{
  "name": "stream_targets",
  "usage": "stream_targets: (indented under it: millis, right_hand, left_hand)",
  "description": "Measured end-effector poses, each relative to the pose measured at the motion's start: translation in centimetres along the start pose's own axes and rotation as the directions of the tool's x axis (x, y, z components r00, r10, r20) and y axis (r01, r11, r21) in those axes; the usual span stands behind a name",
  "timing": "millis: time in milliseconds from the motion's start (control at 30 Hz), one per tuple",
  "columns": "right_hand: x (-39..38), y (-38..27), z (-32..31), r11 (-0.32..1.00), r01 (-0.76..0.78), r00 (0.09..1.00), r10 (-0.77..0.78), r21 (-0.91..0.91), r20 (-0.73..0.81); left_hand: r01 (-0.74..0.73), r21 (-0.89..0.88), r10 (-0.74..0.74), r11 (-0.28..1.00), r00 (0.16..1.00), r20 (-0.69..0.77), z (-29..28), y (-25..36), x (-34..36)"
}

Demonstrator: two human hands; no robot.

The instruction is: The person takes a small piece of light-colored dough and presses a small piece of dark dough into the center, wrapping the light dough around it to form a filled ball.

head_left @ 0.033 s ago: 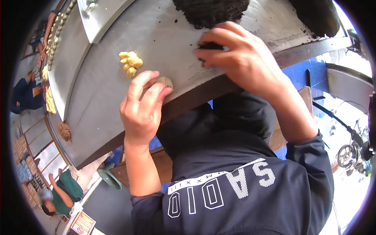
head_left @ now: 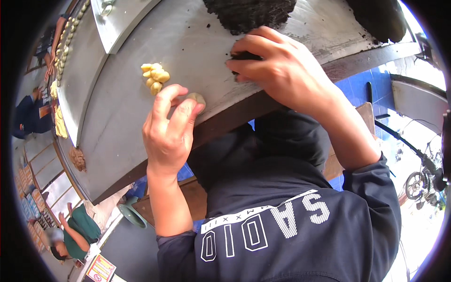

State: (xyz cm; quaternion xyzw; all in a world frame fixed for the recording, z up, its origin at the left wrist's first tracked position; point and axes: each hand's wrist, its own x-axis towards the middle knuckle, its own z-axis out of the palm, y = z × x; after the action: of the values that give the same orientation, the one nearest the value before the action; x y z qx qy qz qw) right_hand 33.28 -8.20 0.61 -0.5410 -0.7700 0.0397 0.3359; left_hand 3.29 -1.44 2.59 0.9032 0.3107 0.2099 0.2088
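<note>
My left hand [head_left: 170, 129] is closed, its fingers and thumb curled round a small pale greyish dough ball [head_left: 197, 99] near the table's front edge. Part of the ball is hidden by the fingers. My right hand [head_left: 277, 66] grips a piece of dark, crumbly paste [head_left: 244, 56] between thumb and fingers, low over the tabletop. Just beyond it lies a large flattened mass of the same dark paste [head_left: 251, 14]. A small pile of yellow dough pieces [head_left: 154, 77] sits beyond my left hand.
A thick dark log [head_left: 378, 19] rests at the table's far right. At the far left, a raised metal tray [head_left: 110, 37] stands on the metal table [head_left: 122, 117], beside a brown lump [head_left: 77, 159]. Rows of small pieces [head_left: 66, 47] and other people are at the left.
My right hand has shifted slightly left with the dark paste in it. My left hand stays nearly in place, still round the dough ball.
</note>
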Motion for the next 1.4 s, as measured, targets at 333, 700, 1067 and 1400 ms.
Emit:
stream_targets:
  millis: [333, 700, 1067, 1400]
  right_hand:
    - [-0.9, -0.5, -0.4, 0.992, -0.010, 0.996, -0.001, -0.129, -0.085]
    - [1.8, -2.1, -0.4, 0.941, -0.171, 0.969, 0.214, -0.291, 0.123]
    - [2.3, -1.0, 1.7, 0.948, -0.190, 0.981, 0.194, -0.257, -0.008]
    - [1.6, -2.7, 2.0, 0.981, 0.170, 0.982, -0.176, 0.092, 0.065]
  left_hand:
    - [0.249, -0.087, -0.228, 0.965, 0.952, 0.202, -0.6, 0.1, 5.9]
    - [0.042, 0.376, -0.060, 0.926, 0.998, 0.036, 1.6, 0.6, 5.1]
    - [0.025, -0.342, -0.096, 0.939, 0.976, -0.193, 1.7, -1.7, -1.2]
    - [0.027, 0.063, -0.010, 0.998, 0.964, -0.265, 1.8, -0.6, -0.6]
